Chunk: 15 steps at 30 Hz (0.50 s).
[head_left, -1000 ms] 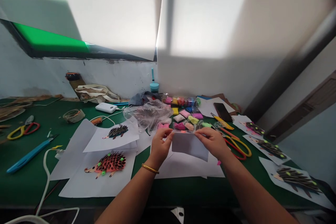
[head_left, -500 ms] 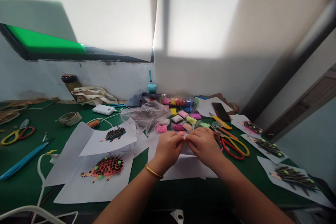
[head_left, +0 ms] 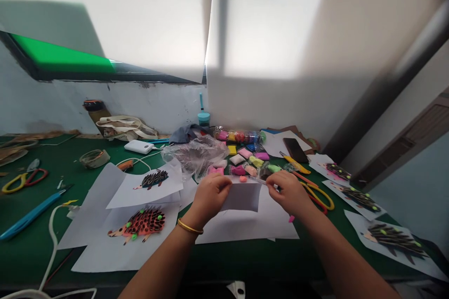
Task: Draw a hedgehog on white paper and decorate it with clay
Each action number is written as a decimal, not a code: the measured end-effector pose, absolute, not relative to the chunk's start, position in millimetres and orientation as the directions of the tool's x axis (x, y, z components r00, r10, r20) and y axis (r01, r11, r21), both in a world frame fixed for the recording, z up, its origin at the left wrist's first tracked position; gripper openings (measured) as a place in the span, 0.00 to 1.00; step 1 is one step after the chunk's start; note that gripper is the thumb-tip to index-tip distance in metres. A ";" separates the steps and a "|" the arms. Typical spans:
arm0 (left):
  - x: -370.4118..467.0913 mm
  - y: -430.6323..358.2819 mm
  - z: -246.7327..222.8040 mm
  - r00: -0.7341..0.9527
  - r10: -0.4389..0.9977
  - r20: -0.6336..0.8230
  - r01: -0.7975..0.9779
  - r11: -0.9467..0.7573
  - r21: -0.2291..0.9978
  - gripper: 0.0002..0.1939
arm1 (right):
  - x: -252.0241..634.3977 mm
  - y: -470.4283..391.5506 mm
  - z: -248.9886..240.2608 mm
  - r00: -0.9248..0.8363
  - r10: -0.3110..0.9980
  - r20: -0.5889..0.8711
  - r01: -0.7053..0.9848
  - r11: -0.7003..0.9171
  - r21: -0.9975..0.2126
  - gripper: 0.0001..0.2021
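Red and black, a hedgehog picture (head_left: 143, 224) lies at nine o'clock from the raised white paper (head_left: 242, 197), which hangs over a larger sheet (head_left: 245, 230). At the paper's ten o'clock corner the left hand (head_left: 209, 196) pinches its edge. An orange-pink lump (head_left: 243, 179) sits at twelve. At two, the right hand (head_left: 288, 192) has fingertips bunched; whether they grip a pale strip (head_left: 257, 180), I cannot tell. Scissors (head_left: 318, 188) lie at three.

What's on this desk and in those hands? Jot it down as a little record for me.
Left hand: at a grey-shaded sheet's left edge, grip unclear
Right hand: near its right side, grip unclear
Just beyond sheet: orange lump
Behind: coloured packets
Left side: two hedgehog pictures, blue cutter
Right side: phone, three more hedgehogs
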<state>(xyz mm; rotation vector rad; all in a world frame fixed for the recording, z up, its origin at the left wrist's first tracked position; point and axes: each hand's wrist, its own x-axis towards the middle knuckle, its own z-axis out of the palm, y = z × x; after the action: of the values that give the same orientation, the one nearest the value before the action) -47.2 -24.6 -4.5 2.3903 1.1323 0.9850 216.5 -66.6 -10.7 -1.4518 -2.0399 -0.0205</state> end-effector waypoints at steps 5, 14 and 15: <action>-39.0 -30.7 -6.1 0.496 0.731 0.470 0.555 -0.682 0.476 0.07 | 197.8 -75.1 -10.3 -0.243 0.796 0.555 0.845 0.454 -0.281 0.11; -18.6 -43.7 -6.0 0.623 0.556 0.550 0.593 -0.795 0.130 0.08 | 163.5 -81.5 -8.4 -0.357 0.786 0.505 0.871 0.475 -0.124 0.11; -19.3 -42.9 -5.5 0.637 0.551 0.539 0.591 -0.798 0.118 0.08 | 164.3 -81.8 -8.3 -0.355 0.789 0.502 0.874 0.470 -0.121 0.10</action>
<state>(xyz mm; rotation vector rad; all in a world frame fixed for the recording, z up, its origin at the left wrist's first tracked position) -19.3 -42.9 -5.5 2.9042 1.0144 0.9198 164.3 -81.8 -8.3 -1.3796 -2.2242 -0.2276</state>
